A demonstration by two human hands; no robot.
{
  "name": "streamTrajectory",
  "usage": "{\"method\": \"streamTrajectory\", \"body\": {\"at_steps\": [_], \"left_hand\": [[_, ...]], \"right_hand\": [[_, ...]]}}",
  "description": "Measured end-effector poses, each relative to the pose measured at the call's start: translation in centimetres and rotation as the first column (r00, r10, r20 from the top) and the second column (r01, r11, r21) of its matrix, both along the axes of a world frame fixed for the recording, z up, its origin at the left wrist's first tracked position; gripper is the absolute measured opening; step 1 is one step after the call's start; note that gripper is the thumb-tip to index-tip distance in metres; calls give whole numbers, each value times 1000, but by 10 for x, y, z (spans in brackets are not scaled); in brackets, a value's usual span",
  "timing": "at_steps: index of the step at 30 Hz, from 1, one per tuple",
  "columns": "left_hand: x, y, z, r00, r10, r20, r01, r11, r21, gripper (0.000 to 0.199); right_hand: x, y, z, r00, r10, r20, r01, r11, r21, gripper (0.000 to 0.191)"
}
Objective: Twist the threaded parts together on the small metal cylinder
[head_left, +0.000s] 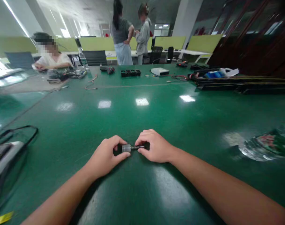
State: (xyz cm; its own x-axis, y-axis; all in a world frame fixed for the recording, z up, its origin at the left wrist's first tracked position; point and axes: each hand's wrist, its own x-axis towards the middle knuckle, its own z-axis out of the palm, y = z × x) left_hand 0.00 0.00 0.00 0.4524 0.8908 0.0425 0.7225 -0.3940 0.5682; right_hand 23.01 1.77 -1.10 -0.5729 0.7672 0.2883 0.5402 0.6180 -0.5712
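Observation:
Between my two hands, just over the green table [142, 118], lies a small metal part with a grey cylinder [126, 148] at its left end and a thin, dark, ridged shaft [134, 147] reaching right. My left hand [109, 154] pinches the cylinder between thumb and fingers. The shaft's right end is in the grip of my right hand [154, 147], thumb below and fingers above. The part lies roughly level, pointing left to right. What kind of part it is, I cannot make out.
A plastic bottle [266, 143] lies at the right, blurred. Dark cables [27, 128] and a pale-edged device [8, 153] sit at the left. Across the table are a black block [130, 73], a white box [159, 72] and long dark bars [226, 82]. A person [53, 59] sits at the far left.

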Motion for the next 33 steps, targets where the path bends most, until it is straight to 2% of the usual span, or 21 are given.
{"method": "streamTrajectory", "body": {"at_steps": [5,10,16,22,29,33], "left_hand": [[-2,-1,1,999,33,19,-33,999,-2,19],[-2,-1,2,997,53,50,-53,999,4,18],[-2,0,2,997,60,53,-60,998,1,18],[-2,0,2,997,63,48,-64,998,0,18],[-2,0,2,996,73,52,-73,997,-2,19],[-2,-1,2,996,73,47,-73,997,-1,19]], "right_hand": [[6,5,-1,999,-43,29,43,999,4,12],[15,16,-6,972,-232,-36,232,973,-13,13],[11,11,-3,992,-127,-21,127,992,-3,12],[7,8,-2,997,-73,-37,73,997,-9,11],[4,7,-7,990,-45,-132,40,998,-47,33],[3,6,-9,991,-34,-132,28,999,-44,37]]}}
